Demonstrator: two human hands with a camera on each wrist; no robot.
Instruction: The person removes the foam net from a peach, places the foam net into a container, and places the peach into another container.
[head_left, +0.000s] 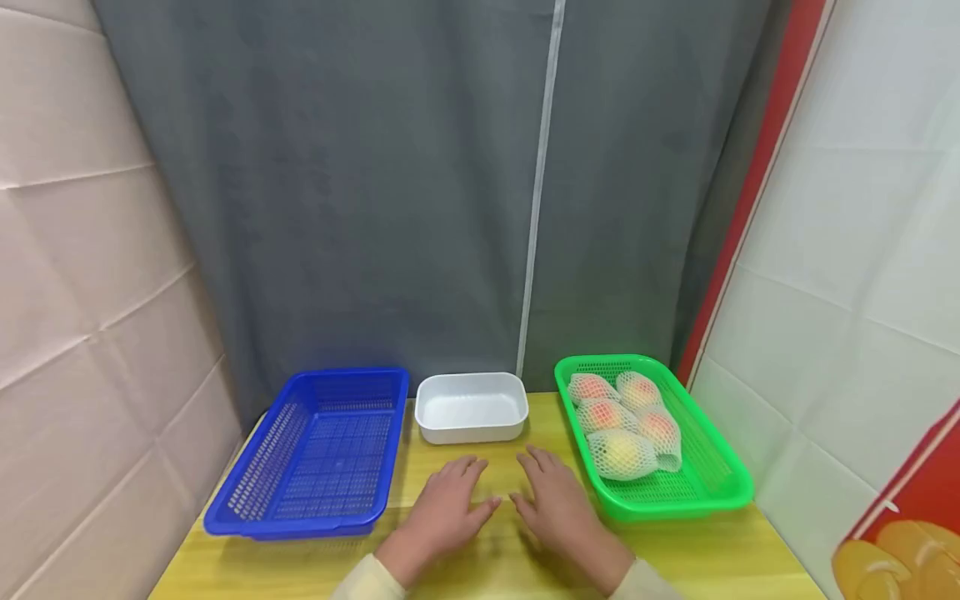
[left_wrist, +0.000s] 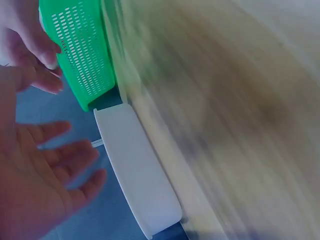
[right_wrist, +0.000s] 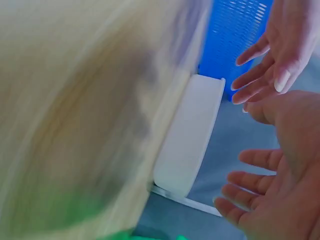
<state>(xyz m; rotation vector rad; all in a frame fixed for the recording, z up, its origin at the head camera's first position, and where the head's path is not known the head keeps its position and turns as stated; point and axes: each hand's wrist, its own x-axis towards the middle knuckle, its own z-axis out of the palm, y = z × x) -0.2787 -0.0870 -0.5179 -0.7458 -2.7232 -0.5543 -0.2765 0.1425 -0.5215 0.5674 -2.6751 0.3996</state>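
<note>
My left hand (head_left: pixel 448 510) and right hand (head_left: pixel 557 508) hover over the wooden table, fingers spread and relaxed, holding nothing. Just beyond them stands a white rectangular dish (head_left: pixel 471 408) with nothing in it. To the left lies a blue plastic basket (head_left: pixel 396 467), also bare inside. On the right a green plastic basket (head_left: pixel 716 467) bears several peaches (head_left: pixel 621 454) in white foam nets, grouped toward its left side. In the left wrist view the left palm (left_wrist: pixel 35 195) faces the dish (left_wrist: pixel 140 170). The right wrist view shows the right fingers (right_wrist: pixel 250 182) loosely bent beside it.
A grey curtain (head_left: pixel 360 183) hangs right behind the table (head_left: pixel 480 575). Pale panels close in the left side (head_left: pixel 90 292) and the right side (head_left: pixel 840 292). A red printed panel (head_left: pixel 922 508) shows at the lower right.
</note>
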